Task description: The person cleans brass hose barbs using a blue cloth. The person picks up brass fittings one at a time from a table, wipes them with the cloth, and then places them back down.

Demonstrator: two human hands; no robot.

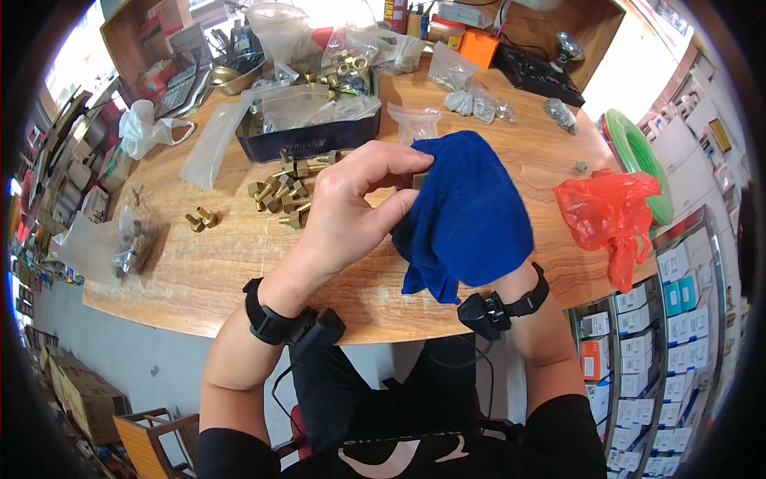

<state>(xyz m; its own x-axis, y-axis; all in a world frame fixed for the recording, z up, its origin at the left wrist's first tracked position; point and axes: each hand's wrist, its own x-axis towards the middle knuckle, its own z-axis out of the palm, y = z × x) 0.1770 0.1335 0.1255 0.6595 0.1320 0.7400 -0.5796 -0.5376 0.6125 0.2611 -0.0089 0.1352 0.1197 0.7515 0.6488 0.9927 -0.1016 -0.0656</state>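
A blue cloth [470, 209] covers my right hand, whose fingers are hidden beneath it. My left hand [359, 197] pinches a small brass fitting [419, 179] between thumb and fingertips, against the cloth's left edge; most of the fitting is hidden. Left of my left hand lies a pile of brass hose-barb fittings [284, 190] on the wooden table. A few similar fittings [202, 219] sit apart, farther left. Behind the pile stands a dark blue box [311, 143] with plastic bags and brass parts in it.
A red plastic bag [607, 215] and green ring-shaped coils [643, 161] lie at the right. Clear bags of small parts [134, 245] rest at the left edge. Behind are more bags [452, 69], an orange holder [479, 49] and a black tray [538, 75].
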